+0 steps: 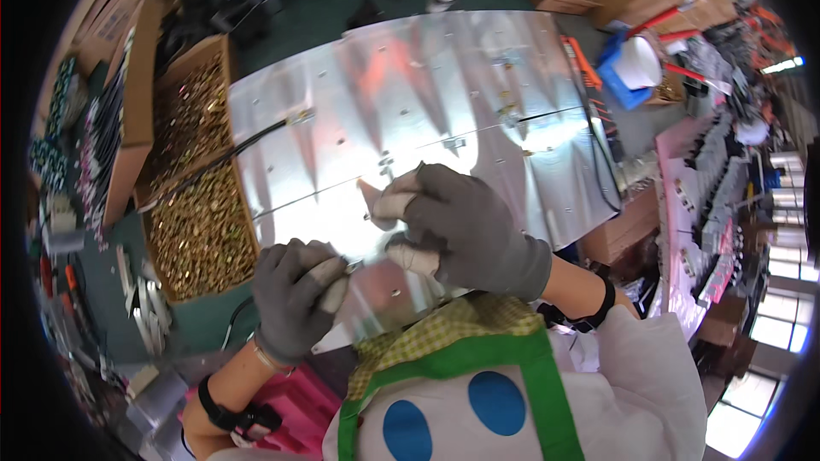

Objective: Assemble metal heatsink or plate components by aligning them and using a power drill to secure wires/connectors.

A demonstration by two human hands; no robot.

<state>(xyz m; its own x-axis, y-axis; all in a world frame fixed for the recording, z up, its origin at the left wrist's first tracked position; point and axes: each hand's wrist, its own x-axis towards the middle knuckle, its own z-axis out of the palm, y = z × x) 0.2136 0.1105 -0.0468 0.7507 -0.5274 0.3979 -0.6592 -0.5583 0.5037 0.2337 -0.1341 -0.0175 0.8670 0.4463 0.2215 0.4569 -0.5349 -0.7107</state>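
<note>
Shiny metal panels (pixel 359 85), dotted with small hardware, lie in front of me. Over the near left edge is my left hand (pixel 299 294) in a grey glove, its fingers curled and closed. A small bright bit shows at its fingertips, too small to name. My right hand (pixel 474 226), gloved too, reaches over the middle of the panels. Its fingers are curled inward, and whatever they hold, if anything, is hidden. A black cable (pixel 256 138) with a metallic end lies across the left part of the panels.
To the left, a cardboard box (pixel 248 230) holds many brass-coloured small parts, with another box (pixel 137 111) beside it. Hand tools (pixel 77 294) lie at the far left. At the right are a blue container (pixel 628 94), a white cup (pixel 639 64) and red-handled tools (pixel 658 17).
</note>
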